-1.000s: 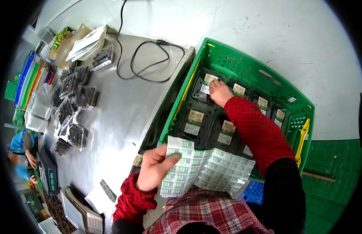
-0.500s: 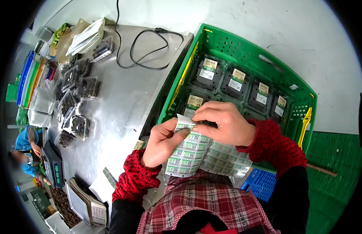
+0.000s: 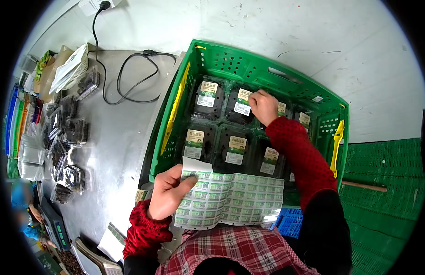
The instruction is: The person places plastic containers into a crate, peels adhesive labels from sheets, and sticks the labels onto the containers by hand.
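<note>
My left hand [image 3: 171, 192] grips the upper left edge of a sheet of small green-and-white stickers [image 3: 249, 198], the thumb lying on its front. The sheet hangs folded over the near side of the green crate [image 3: 163, 158]. My right hand [image 3: 265, 107] is inside the crate, its fingers pinched at the right edge of the label on a clear plastic pack [image 3: 236, 117]. What the fingertips hold, if anything, is hidden. Several dark-filled packs stand in rows, each with a beige-and-white label. The back left pack [image 3: 198, 109] shows a small green sticker on its label.
To the left, a metal table [image 3: 114, 142] carries loose clear packs [image 3: 75, 132], a black power cable [image 3: 123, 94] and a white basket [image 3: 77, 75]. A scale [image 3: 56, 224] and a person in blue [image 3: 22, 197] are beyond. Green slatted flooring [image 3: 382, 183] lies right.
My right hand has left the sticker sheet and reached forward to a pack's label in the crate. My left hand still holds the sheet. The view has shifted, showing more of the crate.
</note>
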The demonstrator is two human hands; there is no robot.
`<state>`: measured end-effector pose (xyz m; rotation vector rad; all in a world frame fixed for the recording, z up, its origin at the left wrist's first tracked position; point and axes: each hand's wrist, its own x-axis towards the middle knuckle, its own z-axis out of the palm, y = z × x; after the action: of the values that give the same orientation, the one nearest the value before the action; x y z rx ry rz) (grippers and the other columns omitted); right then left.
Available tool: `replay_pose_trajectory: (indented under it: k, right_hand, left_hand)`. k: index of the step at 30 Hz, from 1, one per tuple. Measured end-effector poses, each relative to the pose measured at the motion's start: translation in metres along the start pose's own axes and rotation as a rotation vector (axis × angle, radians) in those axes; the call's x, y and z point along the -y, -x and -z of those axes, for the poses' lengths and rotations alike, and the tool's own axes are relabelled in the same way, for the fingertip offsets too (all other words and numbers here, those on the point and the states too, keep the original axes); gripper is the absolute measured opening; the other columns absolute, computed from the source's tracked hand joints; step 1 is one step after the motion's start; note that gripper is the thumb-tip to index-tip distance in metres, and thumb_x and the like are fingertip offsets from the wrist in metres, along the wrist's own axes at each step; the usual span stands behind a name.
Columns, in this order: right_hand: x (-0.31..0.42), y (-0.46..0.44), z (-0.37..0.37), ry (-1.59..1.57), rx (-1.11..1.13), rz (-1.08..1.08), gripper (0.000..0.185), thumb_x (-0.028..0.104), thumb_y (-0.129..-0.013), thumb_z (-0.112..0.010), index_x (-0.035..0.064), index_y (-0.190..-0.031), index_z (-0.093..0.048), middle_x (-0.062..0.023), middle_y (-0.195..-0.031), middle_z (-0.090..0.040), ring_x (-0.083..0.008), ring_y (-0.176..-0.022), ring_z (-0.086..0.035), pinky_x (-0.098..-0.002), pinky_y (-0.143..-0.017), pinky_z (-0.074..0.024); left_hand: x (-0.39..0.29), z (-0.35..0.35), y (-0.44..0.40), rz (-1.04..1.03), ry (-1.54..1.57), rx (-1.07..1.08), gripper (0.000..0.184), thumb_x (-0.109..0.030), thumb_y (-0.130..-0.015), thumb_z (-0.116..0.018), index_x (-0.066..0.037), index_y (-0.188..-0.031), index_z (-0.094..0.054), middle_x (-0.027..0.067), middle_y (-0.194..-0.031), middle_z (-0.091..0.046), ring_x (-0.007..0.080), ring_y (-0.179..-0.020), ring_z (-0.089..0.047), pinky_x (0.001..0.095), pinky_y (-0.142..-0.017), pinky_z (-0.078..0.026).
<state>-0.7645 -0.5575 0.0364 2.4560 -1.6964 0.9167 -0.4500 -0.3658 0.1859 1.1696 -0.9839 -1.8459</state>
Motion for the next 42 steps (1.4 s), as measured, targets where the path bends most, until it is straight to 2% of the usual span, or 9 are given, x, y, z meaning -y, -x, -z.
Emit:
replay_pose_trajectory:
  k: [9,12,17,21,25,28,31,34,42]
  right_hand:
    - [-0.012,0.032,-0.041,0.368,0.106,0.390,0.015,0.014,-0.073,-0.062,0.0009,-0.078,-0.066,-0.0124,-0.095,-0.060,-0.0298,-0.093,-0.058,-0.0431,-0.076,-0.0483]
    - [-0.002,0.012,0.010,-0.007,0.449,0.064,0.026,0.023,-0.094,-0.059,-0.0002,-0.102,-0.069,-0.0127,-0.109,-0.064,-0.0278,-0.099,-0.062,-0.0402,-0.083,-0.0504]
    - [0.114,0.013,0.157,-0.923,1.149,-0.298,0.042,0.016,-0.087,-0.070,0.0005,-0.125,-0.058,-0.0080,-0.102,-0.069,-0.0122,-0.094,-0.062,-0.0306,-0.083,-0.0505]
    - [0.125,0.047,0.171,-1.164,1.069,-0.407,0.031,0.007,-0.086,-0.070,-0.0014,-0.115,-0.062,-0.0071,-0.101,-0.069,-0.0114,-0.095,-0.062,-0.0289,-0.085,-0.0501]
    - [0.147,0.044,0.191,-1.095,0.887,-0.247,0.022,0.003,-0.084,-0.069,-0.0022,-0.105,-0.065,-0.0046,-0.094,-0.069,-0.0091,-0.087,-0.062,-0.0263,-0.079,-0.0502]
    - [0.166,0.031,0.196,-0.947,0.893,0.055,0.022,0.004,-0.083,-0.071,-0.0023,-0.104,-0.065,-0.0037,-0.089,-0.068,-0.0082,-0.080,-0.060,-0.0255,-0.072,-0.0487]
    - [0.187,0.026,0.198,-1.047,0.952,-0.045,0.026,0.005,-0.082,-0.073,-0.0018,-0.106,-0.064,-0.0030,-0.085,-0.066,-0.0065,-0.075,-0.057,-0.0241,-0.067,-0.0456]
    - [0.177,0.043,0.201,-1.136,0.795,-0.240,0.032,-0.001,-0.081,-0.071,0.0000,-0.111,-0.060,-0.0011,-0.083,-0.063,-0.0052,-0.073,-0.055,-0.0223,-0.065,-0.0432]
    - [0.193,0.065,0.203,-1.270,0.562,-0.336,0.034,-0.006,-0.082,-0.068,0.0010,-0.111,-0.051,-0.0048,-0.088,-0.066,-0.0083,-0.081,-0.061,-0.0245,-0.071,-0.0486]
  left_hand:
    - [-0.002,0.000,0.001,0.008,0.038,-0.078,0.025,0.005,-0.094,-0.053,0.006,-0.117,-0.062,0.0077,-0.102,-0.069,0.0106,-0.090,-0.062,0.0259,-0.080,-0.049]
    - [-0.008,0.001,0.005,-0.069,0.036,-0.087,0.025,0.005,-0.093,-0.053,0.006,-0.117,-0.062,0.0081,-0.102,-0.069,0.0110,-0.089,-0.063,0.0261,-0.079,-0.050]
    - [-0.012,0.011,0.019,-0.153,0.075,-0.191,0.027,0.004,-0.090,-0.050,0.008,-0.112,-0.063,0.0131,-0.097,-0.071,0.0169,-0.082,-0.068,0.0291,-0.077,-0.053]
    - [-0.020,0.028,0.039,-0.200,0.107,-0.263,0.027,0.003,-0.090,-0.050,0.007,-0.113,-0.063,0.0132,-0.098,-0.071,0.0169,-0.083,-0.068,0.0287,-0.078,-0.053]
    - [-0.031,0.056,0.049,-0.615,-1.160,-0.666,0.052,-0.007,-0.081,-0.070,0.002,-0.128,-0.053,0.0174,-0.115,-0.065,0.0305,-0.104,-0.064,0.0358,-0.087,-0.049]
    - [-0.066,0.022,0.048,-0.947,-1.350,-0.270,0.065,-0.008,-0.072,-0.077,0.000,-0.132,-0.051,0.0197,-0.126,-0.058,0.0334,-0.119,-0.054,0.0445,-0.096,-0.042]
    - [-0.047,-0.013,0.028,-0.851,-1.222,0.169,0.050,-0.015,-0.073,-0.077,-0.005,-0.119,-0.060,0.0153,-0.108,-0.064,0.0335,-0.112,-0.057,0.0439,-0.095,-0.042]
    - [-0.028,-0.007,0.026,-0.568,-0.918,0.226,0.005,-0.004,-0.084,-0.067,-0.003,-0.089,-0.068,0.0134,-0.070,-0.061,0.0241,-0.067,-0.064,0.0332,-0.065,-0.048]
    - [-0.026,-0.028,0.029,-0.088,-0.363,0.224,0.016,-0.010,-0.096,-0.061,0.004,-0.098,-0.067,0.0009,-0.083,-0.065,0.0044,-0.076,-0.055,0.0224,-0.066,-0.045]
